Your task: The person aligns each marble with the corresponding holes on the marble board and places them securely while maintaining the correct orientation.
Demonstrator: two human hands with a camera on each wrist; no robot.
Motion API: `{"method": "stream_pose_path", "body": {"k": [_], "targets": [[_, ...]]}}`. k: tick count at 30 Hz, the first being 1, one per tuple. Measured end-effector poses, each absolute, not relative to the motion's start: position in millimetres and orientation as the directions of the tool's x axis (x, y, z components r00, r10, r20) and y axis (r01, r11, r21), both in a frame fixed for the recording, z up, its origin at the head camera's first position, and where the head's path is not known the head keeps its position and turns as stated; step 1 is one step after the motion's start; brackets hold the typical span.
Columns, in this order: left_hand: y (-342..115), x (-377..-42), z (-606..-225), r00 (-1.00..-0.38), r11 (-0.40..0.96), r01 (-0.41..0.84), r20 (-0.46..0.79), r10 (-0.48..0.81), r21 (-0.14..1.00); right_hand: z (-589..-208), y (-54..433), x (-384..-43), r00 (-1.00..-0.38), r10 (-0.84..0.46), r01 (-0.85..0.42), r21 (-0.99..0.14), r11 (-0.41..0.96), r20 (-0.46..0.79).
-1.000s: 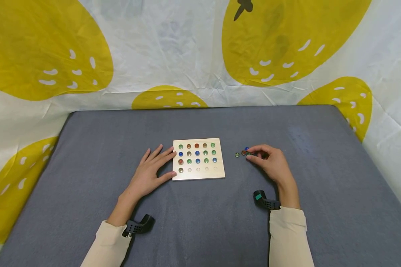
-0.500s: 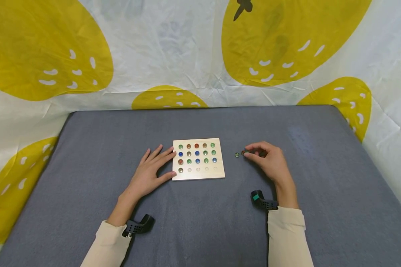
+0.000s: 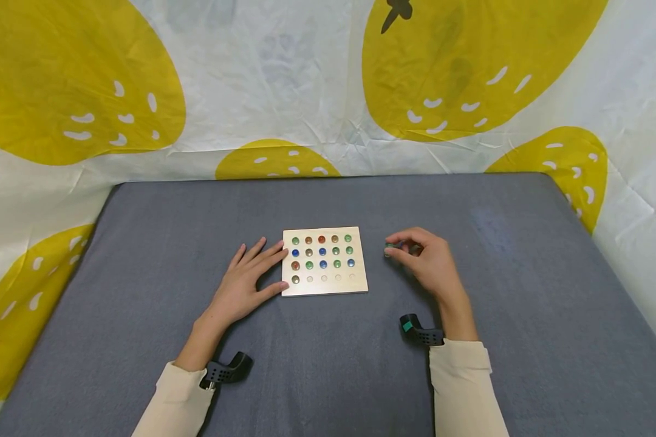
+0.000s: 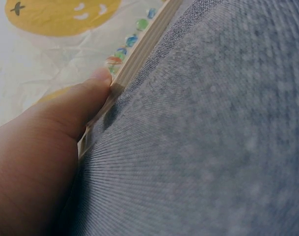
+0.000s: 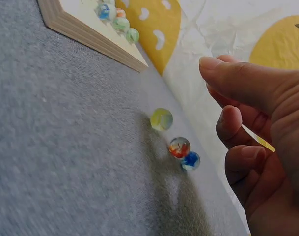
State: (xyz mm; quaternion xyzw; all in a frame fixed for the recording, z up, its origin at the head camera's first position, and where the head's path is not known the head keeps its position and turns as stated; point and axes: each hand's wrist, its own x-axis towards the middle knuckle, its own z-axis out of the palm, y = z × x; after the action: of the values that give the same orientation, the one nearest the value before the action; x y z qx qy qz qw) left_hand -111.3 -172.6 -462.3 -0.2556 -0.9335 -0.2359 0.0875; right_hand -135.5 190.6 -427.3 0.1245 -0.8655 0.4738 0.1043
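Observation:
A pale wooden board lies on the table with coloured glass marbles in rows of round hollows; most of its front row is bare. My left hand spreads its straight fingers at the board's left edge, fingertips and thumb touching it. To the right, my right hand pinches a green marble between thumb and index finger; in the right wrist view the fingertips hide it. Beneath that hand, a yellow-green marble, a red-orange marble and a blue marble sit close together on the cloth.
Grey cloth covers the table. Behind its far edge hangs a white curtain with large yellow shapes. A black wrist camera sits on each forearm, the left one and the right one.
My right hand has gone from over the red and blue marbles leftwards, toward the board, its thumb and index finger pinching the green marble. The left hand and board have stayed put.

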Motion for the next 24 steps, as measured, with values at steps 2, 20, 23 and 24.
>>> {"method": "stream_pose_path", "body": {"k": [2, 20, 23, 24], "targets": [[-172.6, -111.4, -462.3, -0.854, 0.758, 0.518, 0.283, 0.436, 0.396, -426.7, 188.0, -135.5, -0.945, -0.122, -0.321, -0.791, 0.521, 0.303], [-172.8, -112.6, -465.9, -0.843, 0.752, 0.534, 0.309, 0.440, 0.386, -425.2, 162.0, -135.7, -0.919, -0.189, -0.394, -0.807, 0.441, 0.345], [-172.9, -112.2, -465.3, -0.844, 0.752, 0.533, 0.310, 0.438, 0.388, -423.4, 156.4, -135.1, -0.916, -0.206, -0.400, -0.809, 0.431, 0.344], [-173.0, -112.0, -465.2, -0.844, 0.752, 0.533, 0.310, 0.438, 0.388, -422.9, 154.6, -134.8, -0.916, -0.212, -0.400, -0.812, 0.424, 0.340]]}}
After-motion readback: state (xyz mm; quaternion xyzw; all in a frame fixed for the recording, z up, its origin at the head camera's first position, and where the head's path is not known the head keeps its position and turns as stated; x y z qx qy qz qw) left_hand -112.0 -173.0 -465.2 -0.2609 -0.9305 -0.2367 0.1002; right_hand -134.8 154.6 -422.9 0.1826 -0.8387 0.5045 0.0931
